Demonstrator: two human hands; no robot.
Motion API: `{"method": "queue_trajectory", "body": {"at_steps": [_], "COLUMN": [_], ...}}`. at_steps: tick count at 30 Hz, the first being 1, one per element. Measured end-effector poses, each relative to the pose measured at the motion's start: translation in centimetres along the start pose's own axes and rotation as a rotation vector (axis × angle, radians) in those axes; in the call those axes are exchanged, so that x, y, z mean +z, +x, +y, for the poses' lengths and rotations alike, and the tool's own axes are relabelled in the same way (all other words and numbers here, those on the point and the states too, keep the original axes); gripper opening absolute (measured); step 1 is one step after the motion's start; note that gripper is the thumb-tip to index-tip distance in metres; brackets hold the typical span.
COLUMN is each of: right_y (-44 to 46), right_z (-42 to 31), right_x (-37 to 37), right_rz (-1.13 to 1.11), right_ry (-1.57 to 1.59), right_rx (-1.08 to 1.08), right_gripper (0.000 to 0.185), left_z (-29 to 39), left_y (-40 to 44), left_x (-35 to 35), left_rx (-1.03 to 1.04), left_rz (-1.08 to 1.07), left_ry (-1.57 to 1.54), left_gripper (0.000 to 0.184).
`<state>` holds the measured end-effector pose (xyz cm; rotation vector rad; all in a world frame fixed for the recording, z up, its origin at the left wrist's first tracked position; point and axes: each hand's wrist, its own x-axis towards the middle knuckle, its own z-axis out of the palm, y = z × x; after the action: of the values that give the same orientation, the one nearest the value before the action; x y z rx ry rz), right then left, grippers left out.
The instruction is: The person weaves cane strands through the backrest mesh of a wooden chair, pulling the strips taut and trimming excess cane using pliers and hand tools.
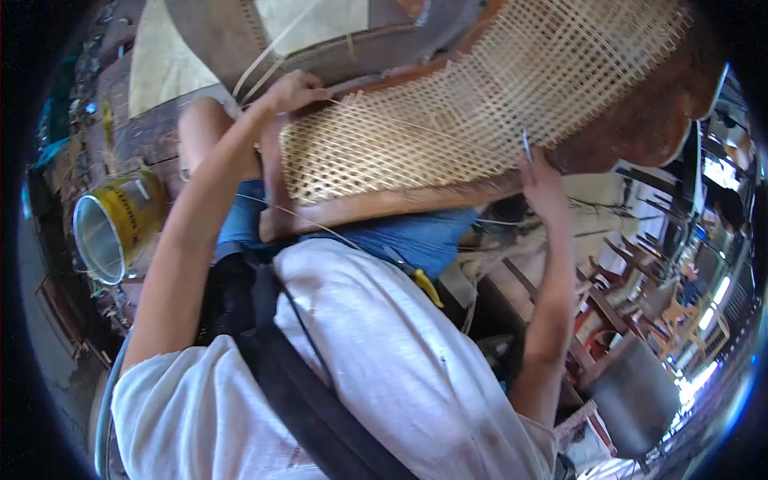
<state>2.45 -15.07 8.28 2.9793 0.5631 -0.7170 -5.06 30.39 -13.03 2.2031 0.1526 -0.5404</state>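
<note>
A wooden furniture frame [400,198] with a woven cane panel [400,136] lies across my lap. At the frame's far left edge, my left hand [294,91] is closed, pinching a thin cane strand [400,122] that stretches diagonally over the weave towards the right. My right hand [544,186] is closed round a slim, shiny metal tool [526,142] near the panel's right front edge, its tip pointing up over the weave. The tool's handle is hidden in the fingers, so I cannot tell its exact kind.
A yellow bucket [132,212] lies tipped on the left. Tucked by my lap is a yellow-handled tool [428,288]. Pale sheets and loose cane strands [276,48] are beyond the frame. Several wooden chairs [616,296] and a dark seat panel [636,392] stand to the right.
</note>
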Motion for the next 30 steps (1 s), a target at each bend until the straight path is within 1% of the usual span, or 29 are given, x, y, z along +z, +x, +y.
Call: {"method": "queue_trajectory", "body": {"at_steps": [1, 2, 3, 4, 5, 6, 7, 8, 9, 10, 11, 12, 13, 14, 15, 16, 17, 18, 20, 21, 22, 23, 24, 25, 26, 27, 28, 30], "right_y": [-0.2, 0.0, 0.3, 0.3, 0.4, 0.5, 0.4, 0.1, 0.0, -0.4, -0.7, -1.0, -1.5, -1.7, -1.6, -1.8, -1.9, -1.6, -0.4, -0.1, 0.6, 1.8, 2.7, 3.2, 3.6, 3.9, 4.3, 5.3], "right_z": [0.0, 0.4, 1.1, 2.1, 2.6, 2.5, 2.4, 2.2, 1.8, 1.3, 0.7, 0.1, -0.5, -1.3, -2.6, -4.3, -5.6, -6.0, -6.0, -6.6, -7.1, -7.4, -8.2, -10.0, -12.2, -14.0, -15.0, -16.4], "right_x": [0.3, 0.5, 1.1, 2.0, 2.1, 1.7, 1.3, 1.0, 0.7, 0.5, 0.3, -0.1, -0.6, -1.2, -2.1, -3.1, -3.4, -3.2, -3.1, -2.8, -1.1, 1.4, 2.9, 3.0, 2.8, 2.6, 2.6, 2.5], "right_rz": [0.028, 0.063, 0.063, 0.123, 0.187, 0.194, 0.105, 0.014, 0.023, 0.06, 0.097, 0.102, 0.176, 0.25, 0.248, 0.347, 0.444, 0.428, 0.35, 0.184, 0.168, 0.162, 0.157, 0.148, -0.001, -0.148, -0.156, -0.217], "right_ry": [0.08, 0.164, 0.146, 0.215, 0.286, 0.272, 0.569, 0.866, 0.858, 0.925, 0.992, 0.992, 1.099, 1.209, 1.218, 1.296, 1.377, 1.406, 1.226, 1.021, 1.033, 0.706, 0.375, 0.377, 0.232, 0.086, 0.088, -0.031], "right_rx": [0.006, 0.003, 0.004, -0.05, -0.105, -0.1, 0.06, 0.224, 0.225, 0.207, 0.187, 0.183, 0.152, 0.123, 0.129, 0.103, 0.079, 0.084, 0.092, 0.203, 0.195, 0.08, -0.035, -0.048, -0.007, 0.037, 0.033, -0.04], "right_gripper": [0.037, 0.038, 0.038, 0.034, 0.031, 0.031, 0.025, 0.019, 0.019, 0.014, 0.01, 0.01, 0.011, 0.011, 0.011, 0.012, 0.014, 0.014, 0.023, 0.03, 0.03, 0.031, 0.032, 0.032, 0.031, 0.03, 0.03, 0.031], "left_z": [0.3, 0.4, 0.7, 1.3, 2.2, 3.9, 6.1, 9.0, 12.3, 15.8, 17.8, 19.2, 21.3, 23.1, 24.6, 25.5, 25.8, 25.2, 20.7, 18.1, 15.5, 13.5, 11.6, 9.5, 8.1, 8.9, 8.5, 8.0], "left_y": [-0.1, -0.1, 0.0, -0.1, -0.2, -0.5, -0.4, -0.2, -0.3, -0.4, -0.1, 0.7, 0.8, 0.7, 0.4, -0.3, -0.8, -0.6, 1.2, 1.7, 2.1, 2.4, 2.7, 2.8, 2.8, 1.5, 1.5, 1.5], "left_x": [0.2, 0.1, 0.3, 1.2, 2.0, 2.4, 3.2, 3.9, 5.8, 6.1, 8.6, 11.3, 11.0, 10.1, 8.9, 7.7, 6.0, 4.2, 1.3, 0.3, -0.6, -1.1, -0.2, 1.8, 2.7, 1.9, 2.1, 2.3], "left_rx": [0.012, -0.009, -0.033, -0.024, 0.036, 0.094, 0.171, 0.265, 0.343, 0.48, 0.522, 0.543, 0.572, 0.573, 0.572, 0.559, 0.545, 0.526, 0.52, 0.501, 0.367, 0.238, 0.226, 0.236, 0.248, 0.164, 0.155, 0.086], "left_rz": [-0.004, -0.015, -0.026, -0.026, 0.156, 0.343, 0.366, 0.224, 0.222, 0.037, 0.044, 0.06, 0.011, 0.007, -0.118, -0.251, -0.203, -0.144, 0.056, 0.057, 0.08, 0.104, 0.112, 0.114, 0.112, 0.024, 0.021, -0.045], "left_ry": [-0.026, -0.006, 0.018, 0.004, 0.213, 0.421, 0.385, 0.185, 0.093, 0.036, -0.052, -0.063, -0.199, -0.195, -0.309, -0.424, -0.466, -0.496, -0.493, -0.478, -0.316, -0.156, -0.153, -0.027, 0.101, 0.07, 0.069, -0.018], "left_gripper": [0.041, 0.036, 0.032, 0.032, 0.029, 0.028, 0.033, 0.031, 0.032, 0.034, 0.038, 0.044, 0.045, 0.045, 0.042, 0.039, 0.038, 0.036, 0.033, 0.033, 0.033, 0.033, 0.033, 0.033, 0.034, 0.033, 0.033, 0.03]}}
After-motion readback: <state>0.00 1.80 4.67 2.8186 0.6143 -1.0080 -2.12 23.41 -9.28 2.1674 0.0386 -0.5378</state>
